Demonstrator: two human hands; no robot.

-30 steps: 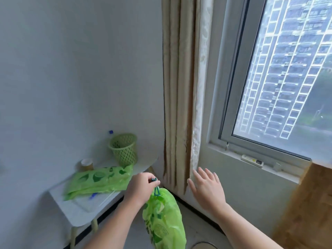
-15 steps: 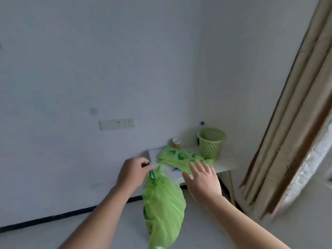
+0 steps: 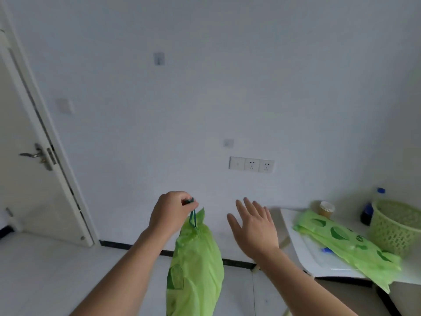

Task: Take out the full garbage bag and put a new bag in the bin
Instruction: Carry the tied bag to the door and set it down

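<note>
left hand [image 3: 171, 210] pinching drawstring [image 3: 193, 215], full garbage bag [image 3: 196, 265] hanging vertical (neck up), right hand [image 3: 255, 226] spread, empty

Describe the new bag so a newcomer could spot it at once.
Look to the white table at the right wall. The new bag lies flat there beside the green basket; unlike the full bag hanging from the left hand, it is folded.

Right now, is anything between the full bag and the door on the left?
Nothing visible: the full bag hangs from the left hand, and the floor toward the door shows bare. The door looks closed.
</note>
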